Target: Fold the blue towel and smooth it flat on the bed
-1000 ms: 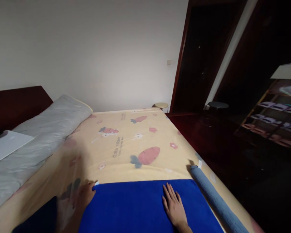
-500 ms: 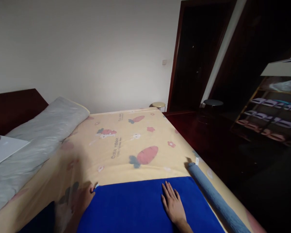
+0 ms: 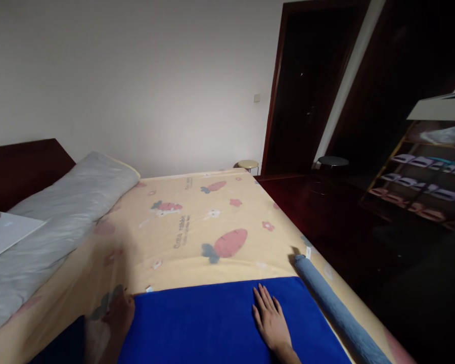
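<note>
Right hand (image 3: 270, 319) flat and released on bright blue rectangular cloth (image 3: 212, 323) spread over near end of yellow carrot-print bed sheet (image 3: 197, 227), left hand (image 3: 118, 314) loosely curled at cloth's left edge, grip unclear, rolled grey-blue towel (image 3: 335, 308) just right.

Towel (image 3: 212, 323) on bed (image 3: 197, 237) — roll (image 3: 333, 308) right, pillow (image 3: 53, 222) left.

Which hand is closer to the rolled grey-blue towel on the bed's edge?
Right. The right hand lies flat on the blue towel, just left of the rolled grey-blue towel. The left hand sits at the blue towel's far left edge.
</note>
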The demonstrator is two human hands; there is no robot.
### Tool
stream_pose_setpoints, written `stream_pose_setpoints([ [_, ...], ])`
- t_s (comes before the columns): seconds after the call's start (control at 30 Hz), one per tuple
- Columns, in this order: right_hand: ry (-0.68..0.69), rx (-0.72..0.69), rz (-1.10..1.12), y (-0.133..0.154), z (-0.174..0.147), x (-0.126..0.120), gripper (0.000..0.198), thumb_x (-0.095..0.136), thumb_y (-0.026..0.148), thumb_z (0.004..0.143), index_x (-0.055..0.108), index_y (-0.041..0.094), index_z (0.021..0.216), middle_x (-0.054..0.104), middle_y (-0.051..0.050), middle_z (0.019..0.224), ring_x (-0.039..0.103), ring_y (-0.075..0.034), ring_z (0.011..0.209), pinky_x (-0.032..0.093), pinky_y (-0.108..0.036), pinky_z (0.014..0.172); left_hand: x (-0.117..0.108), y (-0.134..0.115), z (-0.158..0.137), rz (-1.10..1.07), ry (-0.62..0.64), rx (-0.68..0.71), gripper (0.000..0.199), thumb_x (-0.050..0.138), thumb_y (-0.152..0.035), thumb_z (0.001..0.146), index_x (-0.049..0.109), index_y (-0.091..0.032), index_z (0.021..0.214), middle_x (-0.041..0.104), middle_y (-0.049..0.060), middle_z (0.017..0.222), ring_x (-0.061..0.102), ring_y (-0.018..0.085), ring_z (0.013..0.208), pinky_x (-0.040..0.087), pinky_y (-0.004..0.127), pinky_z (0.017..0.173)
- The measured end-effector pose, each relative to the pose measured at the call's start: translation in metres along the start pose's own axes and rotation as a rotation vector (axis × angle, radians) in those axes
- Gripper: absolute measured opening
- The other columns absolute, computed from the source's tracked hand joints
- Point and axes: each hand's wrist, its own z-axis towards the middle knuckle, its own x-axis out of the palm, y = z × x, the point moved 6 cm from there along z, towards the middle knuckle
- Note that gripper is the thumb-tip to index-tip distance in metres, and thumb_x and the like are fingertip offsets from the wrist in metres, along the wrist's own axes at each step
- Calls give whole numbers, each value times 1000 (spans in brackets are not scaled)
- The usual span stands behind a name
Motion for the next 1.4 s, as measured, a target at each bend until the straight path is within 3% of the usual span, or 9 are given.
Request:
stream_pose_setpoints([
  [0.1,1,-3,-14,-2,-1,0,60,20,56,89,23,28,143,27,-2,156,25,-19,146,30,-47,120,-2,-25,-19,-5,-46,83,46,34,-24,85,51,-10,124,64,17,131,56,27,126,47,40,104],
  [0.27,-47,-9,-81,-1,1,2,58,24,50,90,24,24,142,27,-5,156,27,-22,145,32,-50,119,12,-128,-103,-206,9,474,53,29,-28,90,33,-21,143,41,9,154,36,21,143,42,44,113],
  [0.5,141,-330,45,94,-3,28,53,18,43,92,11,34,144,22,0,157,22,-20,146,32,-51,119,46,-248,-212,-301,272,682,53,21,-33,93,5,-34,143,31,0,155,34,19,143,40,49,117],
  [0.63,189,-237,55,75,5,22,58,16,56,90,15,36,144,20,2,158,18,-18,148,25,-51,122,44,-216,-187,-234,320,602,51,20,-43,93,9,-39,143,28,-4,157,31,19,145,35,52,119],
  [0.87,-20,190,-156,-95,18,-29,68,23,60,87,13,29,146,20,0,160,17,-19,149,22,-49,122,41,-38,-88,79,196,91,58,19,-43,92,17,-22,146,26,7,160,27,22,147,27,51,119],
  [1.0,-47,258,-213,-136,16,-35,70,29,58,86,11,26,146,19,-1,161,20,-20,148,34,-46,117,47,4,-69,89,215,119,60,22,-41,91,22,-16,146,28,10,160,27,22,147,25,49,120],
  [1.17,-223,188,-296,-105,17,-35,69,20,56,89,24,14,143,31,-12,155,31,-28,144,30,-54,118,22,-40,-89,105,10,65,55,13,-29,92,25,-14,144,28,10,159,29,24,147,17,60,120],
  [1.23,-262,122,-234,-64,14,-26,72,24,61,87,24,17,143,32,-12,154,31,-29,144,29,-56,118,16,-88,-117,43,-63,162,54,16,-29,92,16,-20,145,28,6,159,31,21,146,19,57,121],
  [1.4,-76,-194,3,65,-11,27,58,27,54,89,20,32,142,30,-2,153,32,-22,142,41,-49,114,49,-210,-209,-177,122,588,53,25,-31,92,11,-34,143,33,-4,154,39,16,141,41,45,114],
])
